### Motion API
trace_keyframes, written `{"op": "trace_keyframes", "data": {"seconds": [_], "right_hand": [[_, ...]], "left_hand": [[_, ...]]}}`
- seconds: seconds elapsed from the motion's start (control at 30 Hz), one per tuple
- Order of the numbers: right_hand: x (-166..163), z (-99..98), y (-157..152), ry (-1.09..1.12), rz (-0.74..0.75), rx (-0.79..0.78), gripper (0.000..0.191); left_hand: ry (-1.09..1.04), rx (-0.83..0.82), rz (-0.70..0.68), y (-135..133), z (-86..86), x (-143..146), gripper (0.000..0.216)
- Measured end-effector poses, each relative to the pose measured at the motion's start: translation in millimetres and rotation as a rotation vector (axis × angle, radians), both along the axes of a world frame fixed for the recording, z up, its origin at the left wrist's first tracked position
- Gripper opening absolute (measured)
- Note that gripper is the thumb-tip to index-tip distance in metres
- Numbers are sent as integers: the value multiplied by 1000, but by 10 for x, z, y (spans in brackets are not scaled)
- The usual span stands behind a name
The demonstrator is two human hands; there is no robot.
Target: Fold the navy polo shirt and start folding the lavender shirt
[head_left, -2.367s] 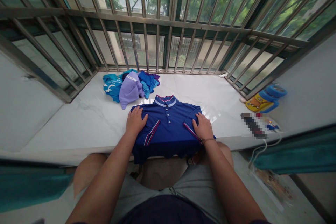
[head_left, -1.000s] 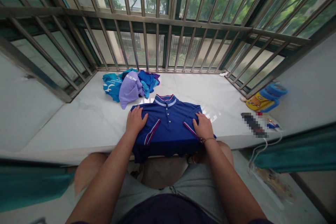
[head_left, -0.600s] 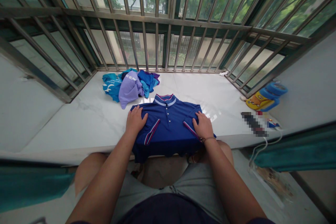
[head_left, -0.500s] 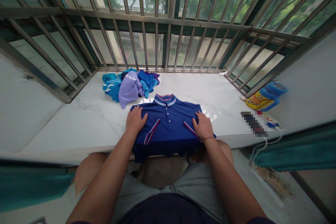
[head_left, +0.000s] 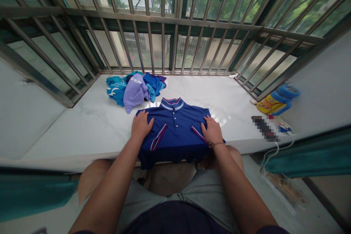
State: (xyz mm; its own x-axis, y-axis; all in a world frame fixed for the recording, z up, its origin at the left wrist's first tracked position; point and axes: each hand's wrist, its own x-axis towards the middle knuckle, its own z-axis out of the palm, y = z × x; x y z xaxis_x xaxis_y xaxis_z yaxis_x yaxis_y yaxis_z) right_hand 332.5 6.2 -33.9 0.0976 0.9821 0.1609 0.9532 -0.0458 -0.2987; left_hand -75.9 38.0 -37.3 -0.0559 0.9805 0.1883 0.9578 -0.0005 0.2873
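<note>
A dark blue polo shirt (head_left: 175, 131) lies front up on the white marble sill, collar toward the window. Its short sleeves, trimmed in red and white, are turned in over the front, and its lower part hangs over the sill's near edge. Flat on the shirt's left shoulder area rests my left hand (head_left: 142, 125), fingers stretched out. My right hand (head_left: 212, 131), with a thin bracelet at the wrist, lies the same way on the opposite side, fingers extended. Neither hand grips the cloth.
A heap of crumpled clothes (head_left: 135, 91), teal, lavender and blue, sits at the back left of the marble sill (head_left: 76, 128). On the right stand a blue and yellow bottle (head_left: 276, 99) and a blurred-out dark object (head_left: 264, 128) with a white cable. Metal window bars (head_left: 175, 22) enclose the far side.
</note>
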Motion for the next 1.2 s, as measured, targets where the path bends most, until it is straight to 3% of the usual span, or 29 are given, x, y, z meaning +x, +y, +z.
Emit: {"op": "trace_keyframes", "data": {"seconds": [1.2], "right_hand": [[-9,21,2,-36,6,-33,58]], "left_hand": [[22,-55,-3,8,-6,8,66]]}}
